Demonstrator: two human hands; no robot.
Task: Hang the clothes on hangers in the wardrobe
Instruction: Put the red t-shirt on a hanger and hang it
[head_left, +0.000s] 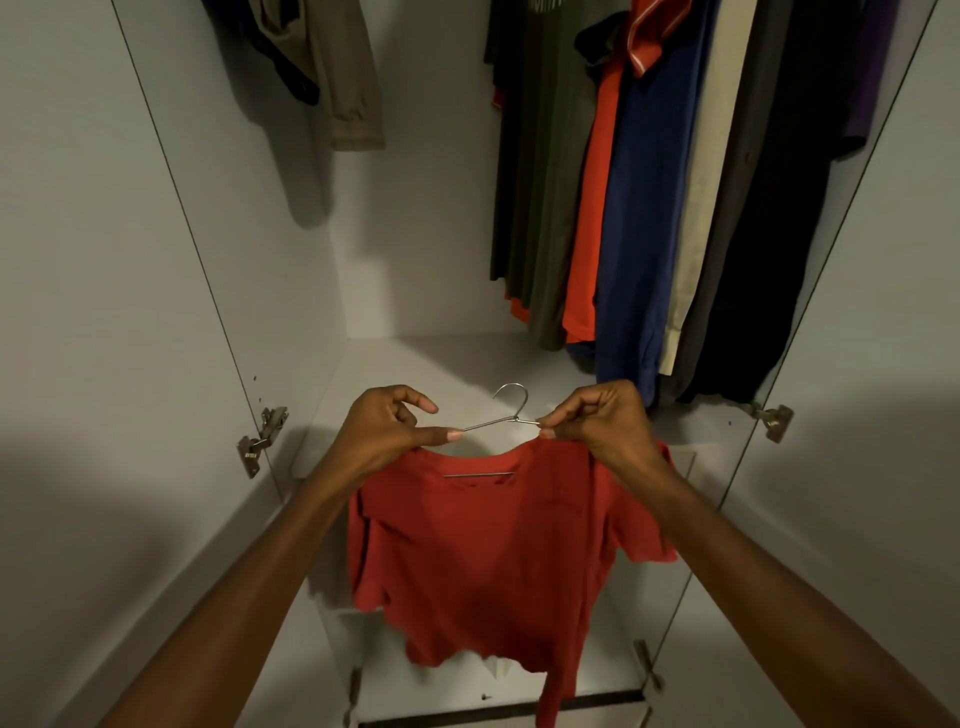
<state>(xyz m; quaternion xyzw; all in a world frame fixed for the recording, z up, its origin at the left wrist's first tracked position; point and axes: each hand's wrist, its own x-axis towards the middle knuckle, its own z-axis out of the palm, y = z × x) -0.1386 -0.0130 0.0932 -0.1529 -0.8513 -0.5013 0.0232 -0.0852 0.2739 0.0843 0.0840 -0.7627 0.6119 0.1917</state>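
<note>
Pinching wire hanger (498, 423) shoulders with left hand (387, 428) and right hand (597, 418) so red shirt (493, 561) drapes evenly below, hook up, hung clothes (649, 197) above right.

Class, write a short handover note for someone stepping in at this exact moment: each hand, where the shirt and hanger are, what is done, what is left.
Left hand: pinches the wire hanger at its left arm.
Right hand: pinches the hanger's right arm near the red T-shirt collar.
Done: the T-shirt is on the hanger, held low in front of the open wardrobe.
Left: lift it and hook it up beside the hanging clothes; the rail is out of view.
</note>
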